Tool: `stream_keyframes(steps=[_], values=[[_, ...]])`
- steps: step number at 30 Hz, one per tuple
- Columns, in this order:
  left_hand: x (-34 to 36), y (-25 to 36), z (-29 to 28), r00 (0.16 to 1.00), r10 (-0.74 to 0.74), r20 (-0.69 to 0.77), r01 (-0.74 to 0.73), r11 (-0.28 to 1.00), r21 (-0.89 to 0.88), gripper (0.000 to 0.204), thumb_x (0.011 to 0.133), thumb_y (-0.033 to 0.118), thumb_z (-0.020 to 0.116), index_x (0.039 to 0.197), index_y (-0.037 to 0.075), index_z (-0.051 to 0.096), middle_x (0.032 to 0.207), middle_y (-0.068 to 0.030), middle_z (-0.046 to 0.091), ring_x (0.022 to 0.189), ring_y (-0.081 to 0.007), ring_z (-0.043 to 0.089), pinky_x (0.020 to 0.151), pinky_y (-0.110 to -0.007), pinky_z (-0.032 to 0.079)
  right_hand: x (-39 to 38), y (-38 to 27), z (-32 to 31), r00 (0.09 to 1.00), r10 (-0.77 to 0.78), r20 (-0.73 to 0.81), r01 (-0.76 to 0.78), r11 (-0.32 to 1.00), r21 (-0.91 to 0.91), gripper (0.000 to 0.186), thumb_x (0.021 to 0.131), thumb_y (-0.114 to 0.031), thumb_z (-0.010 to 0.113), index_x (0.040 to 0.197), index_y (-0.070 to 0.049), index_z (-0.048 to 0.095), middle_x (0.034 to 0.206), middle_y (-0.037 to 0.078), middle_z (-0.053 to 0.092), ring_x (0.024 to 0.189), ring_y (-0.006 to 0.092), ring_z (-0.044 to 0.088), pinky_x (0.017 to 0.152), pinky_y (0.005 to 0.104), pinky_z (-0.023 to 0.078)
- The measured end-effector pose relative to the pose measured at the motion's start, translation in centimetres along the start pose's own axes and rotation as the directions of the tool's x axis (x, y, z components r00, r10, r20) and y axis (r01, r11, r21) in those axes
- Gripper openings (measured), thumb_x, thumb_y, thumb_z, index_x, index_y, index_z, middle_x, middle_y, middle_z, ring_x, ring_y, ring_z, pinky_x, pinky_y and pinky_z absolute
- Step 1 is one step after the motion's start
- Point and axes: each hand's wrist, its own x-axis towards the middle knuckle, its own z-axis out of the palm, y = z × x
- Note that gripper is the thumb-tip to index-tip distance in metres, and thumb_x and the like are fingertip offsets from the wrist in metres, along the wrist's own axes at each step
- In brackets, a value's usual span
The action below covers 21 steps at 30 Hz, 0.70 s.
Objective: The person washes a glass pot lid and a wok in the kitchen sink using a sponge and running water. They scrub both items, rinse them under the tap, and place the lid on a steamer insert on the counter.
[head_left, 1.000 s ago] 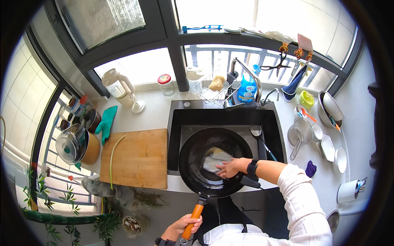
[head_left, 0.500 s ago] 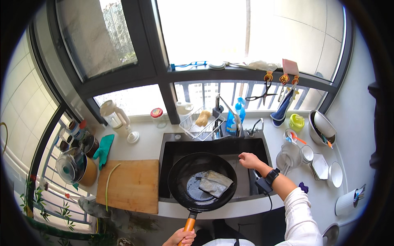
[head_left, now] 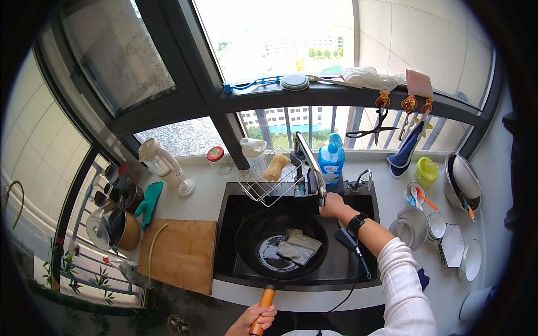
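Observation:
My left hand [head_left: 262, 318] is wrapped round the orange handle [head_left: 268, 298] of a black frying pan [head_left: 252, 246], which sits low in the dark sink [head_left: 227, 269]. Wet shine marks the pan's inside. In it lies a folded greyish cloth-like piece [head_left: 300, 248] with a yellowish far edge. My right hand [head_left: 334, 206], a black watch on its wrist, is closed at the lower end of the chrome faucet [head_left: 312, 168] above the sink; its fingertips are partly hidden. Below that forearm hangs a dark slim device [head_left: 350, 241] with a black cable.
A wooden cutting board [head_left: 182, 252] with a green stalk lies left of the sink, near a green glove [head_left: 149, 204]. Behind the sink stand a wire rack [head_left: 260, 193] with a sponge and a blue bottle [head_left: 332, 163]. White bowls [head_left: 472, 259] crowd the right counter.
My right hand has moved up and away from me to the faucet. The pan has gone lower into the sink, its handle shifting slightly right with my left hand. The view has tilted a little.

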Motion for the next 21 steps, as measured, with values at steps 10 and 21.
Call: stream_keyframes(steps=[10,21], values=[[2.2,-0.4,2.1,0.995,-0.050,0.087,0.064,0.983,-0.170,0.012,0.093,0.008,0.045,0.085,0.006,0.037,0.058,0.0021,0.037,0.040,-0.0040,0.037,0.039,-0.021,0.039,-0.4,0.9,2.9,0.962,-0.074,-0.263,0.069,0.997,-0.027,0.037,0.076,-0.019,0.055,0.110,-0.007,0.052,0.092,0.011,0.063,0.082,0.0348,0.061,0.073,0.0421,0.048],[3.8,-1.0,3.5,0.989,-0.115,0.097,0.126,0.984,-0.122,0.017,0.093,0.009,0.046,0.080,0.009,0.035,0.059,0.0041,0.036,0.041,-0.0023,0.037,0.040,-0.019,0.038,-3.5,1.5,3.9,0.871,-0.230,0.435,-0.375,0.261,0.890,0.017,0.082,-0.012,0.060,0.096,-0.002,0.063,0.080,0.006,0.066,0.066,0.0121,0.062,0.058,0.0223,0.049]])
